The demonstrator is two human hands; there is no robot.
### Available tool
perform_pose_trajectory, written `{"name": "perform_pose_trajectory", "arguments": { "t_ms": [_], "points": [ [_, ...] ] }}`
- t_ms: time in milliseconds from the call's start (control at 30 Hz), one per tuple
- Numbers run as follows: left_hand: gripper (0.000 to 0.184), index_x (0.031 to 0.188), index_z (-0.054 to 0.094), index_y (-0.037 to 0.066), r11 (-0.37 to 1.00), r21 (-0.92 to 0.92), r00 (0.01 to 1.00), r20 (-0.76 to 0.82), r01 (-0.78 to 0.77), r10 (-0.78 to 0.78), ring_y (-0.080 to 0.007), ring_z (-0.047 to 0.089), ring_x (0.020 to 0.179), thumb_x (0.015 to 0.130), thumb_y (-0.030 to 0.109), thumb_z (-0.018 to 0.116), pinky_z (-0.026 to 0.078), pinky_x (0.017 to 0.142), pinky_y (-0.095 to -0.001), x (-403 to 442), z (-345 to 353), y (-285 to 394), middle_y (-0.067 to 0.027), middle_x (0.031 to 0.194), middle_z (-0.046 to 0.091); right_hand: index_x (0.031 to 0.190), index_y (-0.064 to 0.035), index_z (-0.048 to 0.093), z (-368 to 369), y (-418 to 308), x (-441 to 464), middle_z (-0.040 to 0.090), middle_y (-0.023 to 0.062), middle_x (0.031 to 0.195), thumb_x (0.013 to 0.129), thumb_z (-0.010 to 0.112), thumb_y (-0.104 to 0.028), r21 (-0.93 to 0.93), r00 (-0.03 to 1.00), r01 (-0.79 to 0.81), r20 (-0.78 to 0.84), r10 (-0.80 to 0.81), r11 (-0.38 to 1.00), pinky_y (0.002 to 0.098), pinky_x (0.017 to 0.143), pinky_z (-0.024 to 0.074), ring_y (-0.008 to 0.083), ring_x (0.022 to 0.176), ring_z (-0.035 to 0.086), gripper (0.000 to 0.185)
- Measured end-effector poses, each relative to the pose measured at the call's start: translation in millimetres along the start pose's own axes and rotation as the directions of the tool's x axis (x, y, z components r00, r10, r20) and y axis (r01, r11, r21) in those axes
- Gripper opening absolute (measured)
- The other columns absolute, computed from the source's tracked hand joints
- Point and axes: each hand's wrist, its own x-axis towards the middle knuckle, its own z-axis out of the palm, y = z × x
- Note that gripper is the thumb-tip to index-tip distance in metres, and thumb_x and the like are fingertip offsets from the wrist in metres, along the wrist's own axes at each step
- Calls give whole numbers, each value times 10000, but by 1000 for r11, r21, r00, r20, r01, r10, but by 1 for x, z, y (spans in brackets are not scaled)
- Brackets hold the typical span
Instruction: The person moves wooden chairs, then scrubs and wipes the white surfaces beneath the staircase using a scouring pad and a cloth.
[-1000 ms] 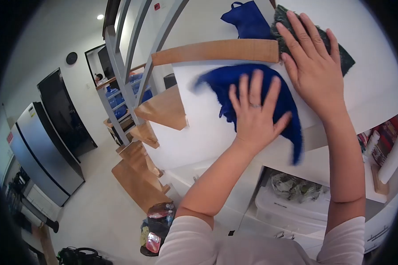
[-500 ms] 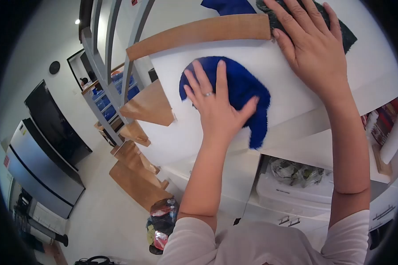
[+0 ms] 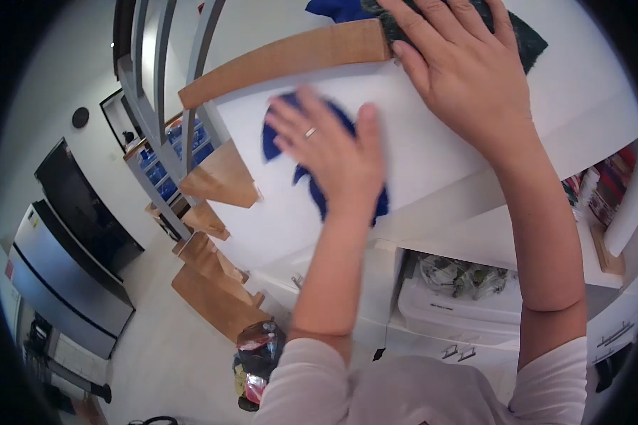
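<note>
My left hand [image 3: 333, 159], slightly blurred, lies over a blue cloth [image 3: 273, 134] on the white surface [image 3: 432, 134] beside the stairs. Its fingers are outstretched and the thumb is apart; a ring shows on one finger. Much of the cloth is hidden beneath the palm. Higher up and to the right, my right hand [image 3: 468, 71] rests flat with fingers spread on a dark green, fuzzy-looking piece [image 3: 528, 42]. Another blue cloth [image 3: 333, 8] shows at the top edge, partly behind that dark piece.
A wooden stair tread [image 3: 290, 60] juts out just above my left hand, and lower treads [image 3: 216, 177] descend on the left by grey railings [image 3: 164, 71]. Below are an open shelf with a white bin [image 3: 461, 301] and bagged items [image 3: 259, 354] on the floor. A fridge [image 3: 71, 276] stands far left.
My left hand has swept across the cloth, which is now bunched and covers less of the surface. The view has shifted slightly; my right hand stays on the dark piece.
</note>
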Motion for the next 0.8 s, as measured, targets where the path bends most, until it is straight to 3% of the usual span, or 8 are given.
{"name": "perform_pose_trajectory", "arguments": {
  "t_ms": [100, 133, 267, 300, 433, 633, 700, 800],
  "points": [
    [693, 1400, 191, -11, 981, 1, 981, -31, -194, 194, -479, 82, 1334, 888, 378, 447, 76, 1054, -565, -5, 12, 52, -330, 1433, 96, 1229, -104, 519, 8, -3, 2, 420, 86, 1363, 880, 479, -281, -43, 998, 17, -65, -20, 999, 464, 1099, 136, 222, 1322, 300, 394],
    [699, 1399, 195, -11, 969, -31, 969, -25, -245, 244, -472, 106, 1335, 872, 357, 469, 83, 1052, -566, -9, 10, 55, -309, 1439, 127, 1232, -104, 516, 5, -6, 1, 421, 86, 1362, 877, 482, -279, -82, 1000, 0, 27, 2, 997, 463, 1099, 136, 222, 1321, 301, 396],
    [738, 1395, 250, 15, 789, -225, 760, 216, -572, 613, -423, 186, 1339, 817, 385, 521, 111, 1054, -560, -17, -11, -10, -203, 1440, 262, 1247, -104, 494, -3, -12, 2, 416, 87, 1362, 857, 510, -252, -176, 995, -10, 95, 27, 984, 464, 1100, 137, 224, 1324, 292, 417],
    [749, 1394, 265, 21, 838, -180, 792, 274, -516, 546, -428, 178, 1341, 803, 398, 527, 119, 1060, -549, -20, -15, -35, -219, 1441, 249, 1249, -104, 490, -3, -14, 3, 414, 88, 1363, 854, 515, -247, -167, 996, -19, 86, 34, 986, 465, 1099, 138, 225, 1325, 290, 421],
    [640, 1420, 193, 28, 997, -16, 997, 13, -76, 77, -463, 75, 1346, 893, 294, 440, 62, 1065, -552, -64, -22, -132, -320, 1446, 71, 1262, -98, 473, -9, -22, 8, 386, 87, 1382, 848, 514, -222, -290, 979, -33, 182, 89, 956, 466, 1098, 141, 233, 1329, 281, 434],
    [591, 1414, 127, -23, 972, -46, 968, 112, 232, -226, -463, 60, 1341, 931, 232, 351, 58, 1082, -498, -106, -20, -126, -310, 1450, 57, 1279, -97, 454, -5, -20, 6, 359, 101, 1401, 850, 489, -213, -240, 984, -23, 168, 65, 971, 472, 1096, 138, 241, 1334, 272, 445],
    [616, 1414, 142, -22, 997, -38, 990, 123, -69, 74, -475, 150, 1307, 906, 221, 392, 106, 1069, -519, -79, -12, -80, -327, 1385, 222, 1282, -100, 452, -8, -24, 8, 351, 105, 1408, 854, 472, -221, -201, 979, -56, 182, 93, 978, 474, 1095, 136, 244, 1336, 268, 445],
    [577, 1309, 391, -6, 864, -263, 828, 268, -428, 492, -457, 243, 1283, 812, 258, 523, 145, 1053, -542, -47, -3, 23, -282, 1316, 368, 1287, -104, 450, -18, -22, 12, 349, 100, 1411, 856, 475, -233, -185, 956, -29, 283, 82, 982, 477, 1093, 135, 253, 1338, 264, 450]
  ]
}}
